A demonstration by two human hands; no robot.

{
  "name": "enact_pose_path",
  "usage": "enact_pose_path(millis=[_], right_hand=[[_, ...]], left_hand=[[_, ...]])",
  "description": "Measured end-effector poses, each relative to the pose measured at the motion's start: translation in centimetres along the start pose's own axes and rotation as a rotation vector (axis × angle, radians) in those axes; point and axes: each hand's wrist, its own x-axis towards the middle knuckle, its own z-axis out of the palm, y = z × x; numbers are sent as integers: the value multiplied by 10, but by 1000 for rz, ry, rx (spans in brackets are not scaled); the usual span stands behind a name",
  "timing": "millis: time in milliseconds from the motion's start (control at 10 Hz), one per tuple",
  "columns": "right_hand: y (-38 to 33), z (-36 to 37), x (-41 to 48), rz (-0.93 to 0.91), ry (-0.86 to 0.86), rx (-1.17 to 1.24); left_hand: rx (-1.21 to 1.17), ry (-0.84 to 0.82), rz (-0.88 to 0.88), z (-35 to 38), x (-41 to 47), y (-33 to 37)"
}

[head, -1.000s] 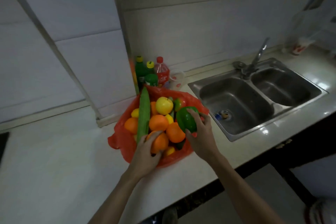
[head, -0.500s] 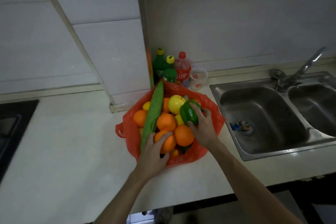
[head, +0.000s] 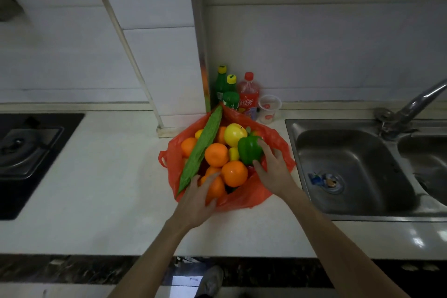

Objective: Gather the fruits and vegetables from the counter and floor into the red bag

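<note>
Sitting just beside the sink [head: 293, 152] edge, the red bag [head: 278, 140] is full; left hand [head: 196, 201] holds an orange [head: 216, 187], right hand [head: 274, 172] cups the green pepper [head: 249, 150].

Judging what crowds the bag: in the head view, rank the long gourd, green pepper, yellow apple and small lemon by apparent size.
1. long gourd
2. green pepper and yellow apple: alike; right hand covers the pepper's edge, so unranked
3. small lemon, partly hidden
</note>
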Motion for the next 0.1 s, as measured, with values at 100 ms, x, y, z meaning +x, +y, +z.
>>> enact_pose_path(millis=[100], right_hand=[[2,-13,-12,-24,17,53]], left_hand=[[-21,42,-45,-3,-4,3]])
